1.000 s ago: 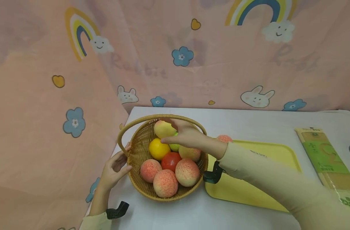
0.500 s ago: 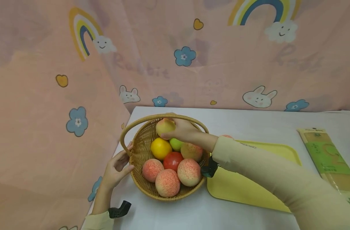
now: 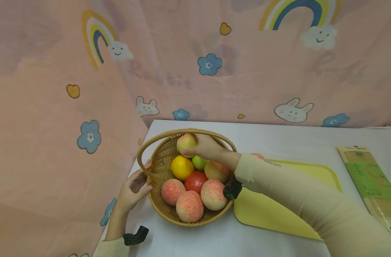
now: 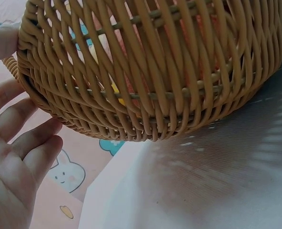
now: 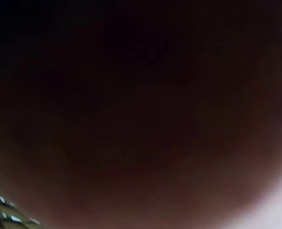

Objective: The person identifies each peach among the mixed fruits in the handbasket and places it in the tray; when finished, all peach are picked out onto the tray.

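A round wicker basket (image 3: 155, 194) with an arched handle (image 3: 144, 146) stands on the white table. My right hand (image 3: 206, 147) reaches under the handle and holds a yellow peach (image 3: 186, 144) at the back of the basket, its thumb along the lower side. Below it lie a yellow lemon-coloured fruit (image 3: 182, 167), a green fruit (image 3: 199, 163), a red fruit (image 3: 196, 181) and several pink peaches (image 3: 189, 206). At the basket's left side my left hand (image 3: 132, 191) rests with thumb and fingers spread against the wicker. The right wrist view is almost wholly dark.
A yellow tray (image 3: 263, 210) lies right of the basket, partly under the right sleeve (image 3: 288, 192). Another pink fruit (image 3: 257, 155) shows behind that sleeve. Farther right is a green-and-tan packet (image 3: 370, 175). A patterned pink cloth (image 3: 240, 71) hangs behind the table.
My right hand has moved slightly left and back, and its thumb has come against the yellow peach. The left hand stays at the basket. The head view has shifted a little.
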A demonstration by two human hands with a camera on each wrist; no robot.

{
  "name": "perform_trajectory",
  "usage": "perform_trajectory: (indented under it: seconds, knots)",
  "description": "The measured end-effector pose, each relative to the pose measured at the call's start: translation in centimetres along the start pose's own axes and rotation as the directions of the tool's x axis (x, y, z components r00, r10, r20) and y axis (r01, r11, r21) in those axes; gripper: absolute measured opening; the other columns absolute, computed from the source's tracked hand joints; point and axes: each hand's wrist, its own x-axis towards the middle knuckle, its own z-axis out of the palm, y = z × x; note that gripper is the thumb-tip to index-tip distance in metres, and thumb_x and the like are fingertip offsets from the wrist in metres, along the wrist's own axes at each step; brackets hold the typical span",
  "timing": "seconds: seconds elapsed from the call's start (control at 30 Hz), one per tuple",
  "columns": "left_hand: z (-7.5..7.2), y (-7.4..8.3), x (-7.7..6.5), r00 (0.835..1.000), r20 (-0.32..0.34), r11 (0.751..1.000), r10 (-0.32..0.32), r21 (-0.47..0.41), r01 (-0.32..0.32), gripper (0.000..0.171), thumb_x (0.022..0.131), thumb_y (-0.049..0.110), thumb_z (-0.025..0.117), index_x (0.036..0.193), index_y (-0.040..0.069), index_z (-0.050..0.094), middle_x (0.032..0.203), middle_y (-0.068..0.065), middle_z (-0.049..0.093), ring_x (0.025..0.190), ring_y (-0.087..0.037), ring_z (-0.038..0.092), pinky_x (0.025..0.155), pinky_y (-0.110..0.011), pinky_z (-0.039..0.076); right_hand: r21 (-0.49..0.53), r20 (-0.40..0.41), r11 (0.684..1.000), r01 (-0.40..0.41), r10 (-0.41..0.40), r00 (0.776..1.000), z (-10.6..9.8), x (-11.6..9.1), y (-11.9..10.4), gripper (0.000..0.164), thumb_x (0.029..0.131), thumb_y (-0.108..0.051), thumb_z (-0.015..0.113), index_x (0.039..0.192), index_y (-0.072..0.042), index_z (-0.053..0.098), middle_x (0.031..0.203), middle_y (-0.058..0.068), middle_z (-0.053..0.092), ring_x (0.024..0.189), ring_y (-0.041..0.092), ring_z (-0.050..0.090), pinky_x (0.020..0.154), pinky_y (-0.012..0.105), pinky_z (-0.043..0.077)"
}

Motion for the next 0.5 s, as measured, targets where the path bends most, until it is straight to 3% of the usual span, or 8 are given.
perform_trajectory:
  seconds: [0.23,0.5]
  knots:
    - [-0.01,-0.15,-0.04,0.999,-0.015,0.999,-0.029,0.026,0.03,0.059,0.081,-0.014,0.061,0.136,-0.014,0.039,0.148,-0.027,0.033,0.132,-0.011,0.044,0.106,-0.021,0.039,-0.029,-0.02,0.999,-0.028,0.028,0.999,-0.04,-0.17,0.06,0.06,0.083,-0.026,0.072,0.135,-0.011,0.045,0.119,0.008,0.058,0.099,0.022,0.058,0.088,0.036,0.05]
    - [-0.09,-0.25,0.04,1.0,-0.01,1.0,-0.002,0.028,0.002,0.06,0.08,-0.015,0.06,0.136,-0.013,0.039,0.147,-0.034,0.027,0.134,-0.013,0.042,0.106,-0.02,0.039,-0.018,-0.077,1.0,-0.018,0.016,0.997,0.0,0.17,0.41,0.048,0.084,-0.016,0.071,0.127,-0.012,0.049,0.128,0.006,0.044,0.108,0.024,0.053,0.095,0.037,0.048]
